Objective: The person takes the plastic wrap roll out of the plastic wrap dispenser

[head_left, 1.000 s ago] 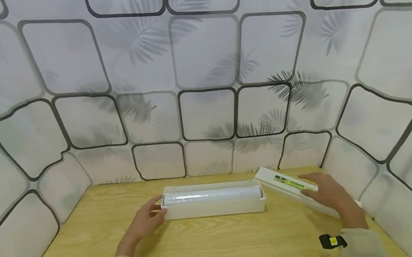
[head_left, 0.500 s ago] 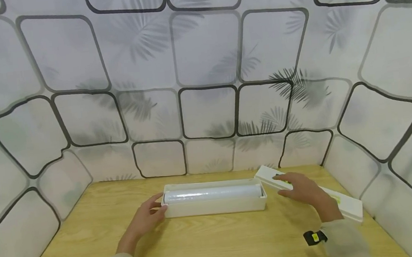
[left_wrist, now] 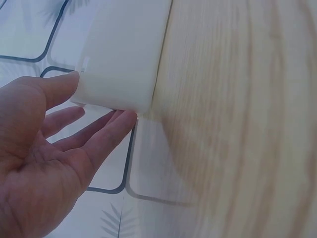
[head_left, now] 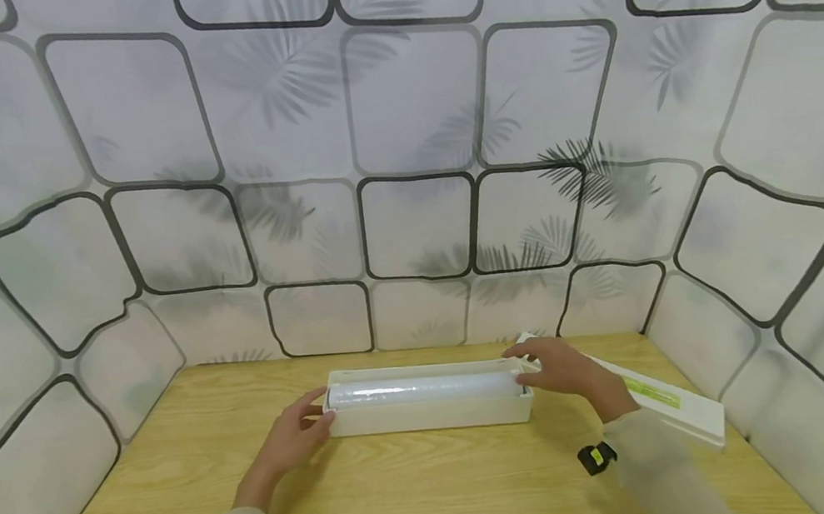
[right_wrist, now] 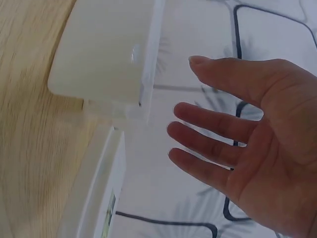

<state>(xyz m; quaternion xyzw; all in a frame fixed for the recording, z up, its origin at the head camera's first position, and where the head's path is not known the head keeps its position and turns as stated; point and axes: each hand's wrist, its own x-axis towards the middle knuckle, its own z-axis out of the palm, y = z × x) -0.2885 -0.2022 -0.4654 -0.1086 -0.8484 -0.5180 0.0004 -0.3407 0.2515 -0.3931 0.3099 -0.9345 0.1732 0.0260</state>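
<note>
Leaving the lid [head_left: 688, 410] behind, my right hand [head_left: 561, 367], grip relaxed and empty, reaches the uncovered white box [head_left: 429, 417] on the surface [head_left: 436, 489], whose left end my left hand's [head_left: 294, 439] loose fingers touch, so both ends look tended.

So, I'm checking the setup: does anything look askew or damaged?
The white lid lies slanted on the table, right of the open box, which sits straight. No damage or spill shows.
</note>
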